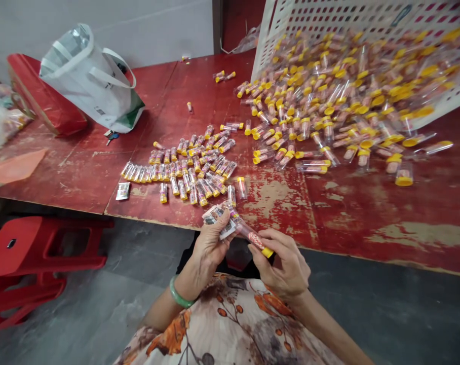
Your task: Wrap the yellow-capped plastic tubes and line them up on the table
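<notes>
Head view: at the near edge of a scuffed red-painted table, a clear yellow-capped plastic tube is gripped by the right hand; small glossy printed packets are pinched by the left hand. Space beyond is blocked by clustered filled tubes. Toward the far right corner, a slotted white plastic basket is heaped with pink-filled tubes; leftward, a smooth white bag is propped beside a red bag.

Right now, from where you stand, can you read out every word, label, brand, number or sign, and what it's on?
No text is readable.
White bag: small dark marks, too small to read.
Printed packaging in the left hand: too blurred.
Small silver packet on the table: too small.
Clustered tubes: coloured markings, too small.
</notes>
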`<state>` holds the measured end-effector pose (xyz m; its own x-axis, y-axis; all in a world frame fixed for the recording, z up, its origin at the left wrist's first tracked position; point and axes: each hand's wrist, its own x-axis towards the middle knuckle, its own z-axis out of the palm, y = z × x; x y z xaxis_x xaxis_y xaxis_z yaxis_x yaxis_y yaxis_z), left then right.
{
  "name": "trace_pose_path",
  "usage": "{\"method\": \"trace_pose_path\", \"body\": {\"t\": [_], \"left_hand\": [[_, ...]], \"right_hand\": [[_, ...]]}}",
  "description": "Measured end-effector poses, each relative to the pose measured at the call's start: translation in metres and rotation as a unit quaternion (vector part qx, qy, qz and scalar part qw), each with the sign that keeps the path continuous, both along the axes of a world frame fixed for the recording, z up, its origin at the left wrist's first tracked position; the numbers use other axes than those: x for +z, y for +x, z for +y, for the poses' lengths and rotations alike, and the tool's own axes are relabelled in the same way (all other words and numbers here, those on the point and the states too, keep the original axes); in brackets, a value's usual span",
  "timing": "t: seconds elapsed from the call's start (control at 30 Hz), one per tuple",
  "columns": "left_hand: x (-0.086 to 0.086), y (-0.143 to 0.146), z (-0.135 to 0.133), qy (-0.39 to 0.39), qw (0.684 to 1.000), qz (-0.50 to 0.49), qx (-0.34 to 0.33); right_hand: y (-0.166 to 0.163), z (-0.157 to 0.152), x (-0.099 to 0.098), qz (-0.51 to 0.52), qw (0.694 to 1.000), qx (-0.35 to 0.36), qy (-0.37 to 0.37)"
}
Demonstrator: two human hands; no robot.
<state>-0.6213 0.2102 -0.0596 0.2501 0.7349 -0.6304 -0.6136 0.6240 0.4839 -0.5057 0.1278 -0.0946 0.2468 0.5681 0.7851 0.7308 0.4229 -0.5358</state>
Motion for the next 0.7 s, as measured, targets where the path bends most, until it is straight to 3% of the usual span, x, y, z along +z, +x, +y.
{"method": "trace_pose_path", "body": {"t": [0.1,0.3,0.53,0.7], "left_hand": [[-0.004,-0.001,-0.001,-0.001,1.0,-0.003,-0.002],[-0.004,-0.001,0.003,0.009,1.0,-0.016,-0.006],[0.002,-0.002,0.005,0.01,1.0,0.02,0.018],[-0.004,-0.001,0.007,0.002,1.0,0.02,0.009]], "right_hand": [[-0.004,0.0,-0.003,-0.041,0.998,-0.031,0.028],[-0.005,0.002,-0.003,0.004,0.999,-0.046,0.025],[-0.002,-0.008,-0.001,-0.004,0.998,-0.055,0.008],[-0.002,-0.015,0.001,-0.026,0.999,-0.034,0.01]]}}
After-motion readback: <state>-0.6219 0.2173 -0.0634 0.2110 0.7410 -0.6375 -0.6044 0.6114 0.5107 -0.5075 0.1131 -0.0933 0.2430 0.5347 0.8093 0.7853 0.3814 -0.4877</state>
